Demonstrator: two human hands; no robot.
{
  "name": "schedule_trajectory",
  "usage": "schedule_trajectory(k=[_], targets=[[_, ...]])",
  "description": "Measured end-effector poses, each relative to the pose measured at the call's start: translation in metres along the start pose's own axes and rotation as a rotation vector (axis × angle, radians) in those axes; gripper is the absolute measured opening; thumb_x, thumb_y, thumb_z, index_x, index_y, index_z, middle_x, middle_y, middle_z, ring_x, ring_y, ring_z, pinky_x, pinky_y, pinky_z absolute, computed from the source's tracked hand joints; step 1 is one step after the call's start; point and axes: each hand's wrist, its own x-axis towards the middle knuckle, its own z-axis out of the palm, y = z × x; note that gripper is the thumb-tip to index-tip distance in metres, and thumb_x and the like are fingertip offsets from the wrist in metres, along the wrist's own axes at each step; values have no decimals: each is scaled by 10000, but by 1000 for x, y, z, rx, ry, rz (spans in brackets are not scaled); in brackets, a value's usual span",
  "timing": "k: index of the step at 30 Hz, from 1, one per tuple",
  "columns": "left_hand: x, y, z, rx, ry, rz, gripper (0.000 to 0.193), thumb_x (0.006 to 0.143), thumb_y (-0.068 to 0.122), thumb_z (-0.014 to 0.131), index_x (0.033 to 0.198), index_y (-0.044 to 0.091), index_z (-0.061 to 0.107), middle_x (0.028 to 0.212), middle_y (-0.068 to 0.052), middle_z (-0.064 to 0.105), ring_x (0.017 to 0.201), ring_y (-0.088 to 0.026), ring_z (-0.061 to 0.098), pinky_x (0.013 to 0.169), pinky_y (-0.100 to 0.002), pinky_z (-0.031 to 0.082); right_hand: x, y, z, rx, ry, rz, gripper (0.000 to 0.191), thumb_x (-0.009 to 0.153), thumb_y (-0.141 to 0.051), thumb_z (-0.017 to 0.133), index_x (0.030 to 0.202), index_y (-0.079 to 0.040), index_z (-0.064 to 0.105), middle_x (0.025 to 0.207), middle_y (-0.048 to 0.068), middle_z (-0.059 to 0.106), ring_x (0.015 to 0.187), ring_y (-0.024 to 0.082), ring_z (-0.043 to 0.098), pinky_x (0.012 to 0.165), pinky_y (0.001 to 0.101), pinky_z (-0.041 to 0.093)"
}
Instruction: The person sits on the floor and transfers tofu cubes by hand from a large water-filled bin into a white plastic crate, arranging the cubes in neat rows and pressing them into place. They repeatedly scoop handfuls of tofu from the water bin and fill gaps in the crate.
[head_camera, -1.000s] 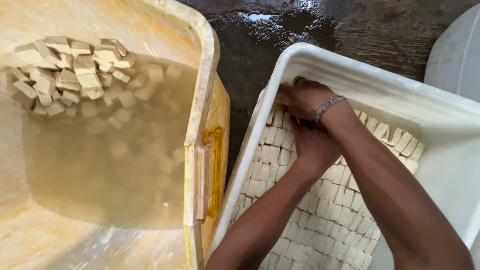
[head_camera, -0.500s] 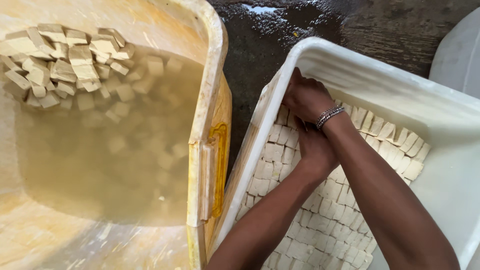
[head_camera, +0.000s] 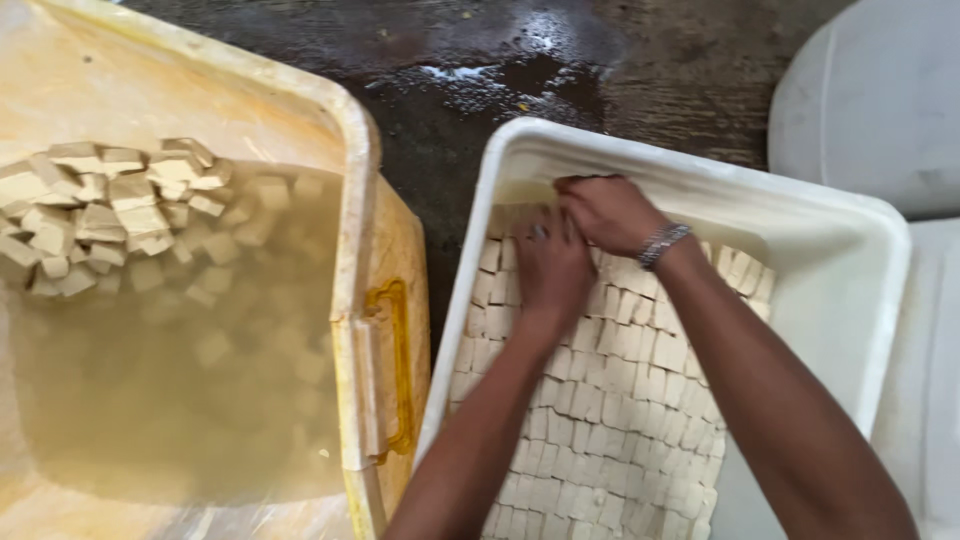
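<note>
Your left hand (head_camera: 548, 268) lies flat, palm down, on the pale cubes (head_camera: 600, 420) packed in rows inside the white tub (head_camera: 830, 250), near its far wall. Its fingers are together and pressed onto the blocks; whether any cube is caught beneath them is hidden. Your right hand (head_camera: 608, 212) sits just beside it, touching the left hand's fingertips, knuckles up and fingers curled down toward the far corner of the tub. You cannot tell whether that grip is clamped on a cube, because the fingertips are out of sight behind the hand. A metal bracelet (head_camera: 664, 243) circles the right wrist. Both forearms cover much of the cubes, and the tub's near end is cut off by the frame. To the left, the yellow tub (head_camera: 360, 200) holds cloudy water with more cubes (head_camera: 110, 215) heaped at the far side; those under the surface are only faint shapes. Between the tubs lies wet dark floor (head_camera: 480, 60).
</note>
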Motion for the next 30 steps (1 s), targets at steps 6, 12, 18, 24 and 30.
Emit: schedule_trajectory(k=[6,12,18,24,30], targets=[[81,-48,11,-179,-565,-181,340,913,311,535,1047,64,728,1116,-187,719,1047,-381,676,950,-487,513,-20,34,23,11,-36,235,423,991,-374,520,1320,-117,585,1139,186,701,988,342,693,930,472,506],[67,-44,6,-49,-773,-6,477,977,442,430,933,126,784,998,-166,749,938,-365,717,867,-520,546,-30,40,57,-160,82,142,283,930,-296,567,1002,-86,743,1018,186,738,924,386,687,872,506,541],[53,-47,-4,-50,-782,43,500,1024,413,397,899,133,792,936,-176,762,866,-376,726,827,-510,564,-54,24,56,-44,146,50,258,929,-270,587,994,-62,726,901,183,731,821,387,679,811,512,541],[83,-13,25,1,-922,55,395,986,321,411,953,125,752,947,-142,758,819,-274,757,784,-450,586,-76,66,10,-104,63,363,374,1004,-290,443,1232,-163,710,942,164,752,783,312,728,823,481,569],[75,70,64,-86,-825,297,393,997,351,414,1085,130,727,1043,-125,741,888,-291,720,776,-511,564,-124,135,3,-219,66,432,480,975,-511,424,1219,-221,720,1191,108,712,1033,342,672,880,507,528]])
